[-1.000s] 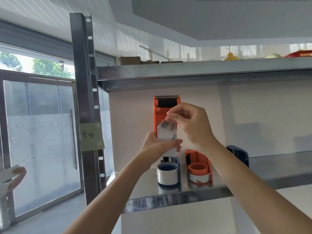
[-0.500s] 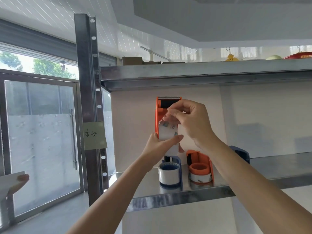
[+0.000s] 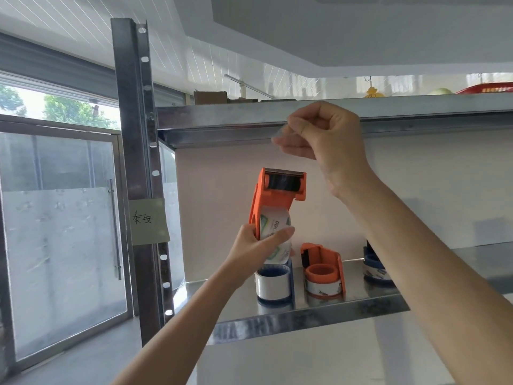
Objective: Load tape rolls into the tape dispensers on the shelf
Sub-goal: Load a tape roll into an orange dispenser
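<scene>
Head: left hand point(image 3: 258, 245) grips orange dispenser point(image 3: 273, 195) (right hand point(image 3: 330, 145) pinches tape point(image 3: 278, 133))

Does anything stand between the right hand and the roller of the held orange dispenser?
Nothing visible does. The right hand pinches clear tape above the roller; the left hand grips the orange dispenser.

Held dispenser point(image 3: 277, 195) above, perhaps before, shelf point(image 3: 305, 318).

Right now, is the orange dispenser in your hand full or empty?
Full: a white tape roll sits inside the orange dispenser the left hand grips.
</scene>
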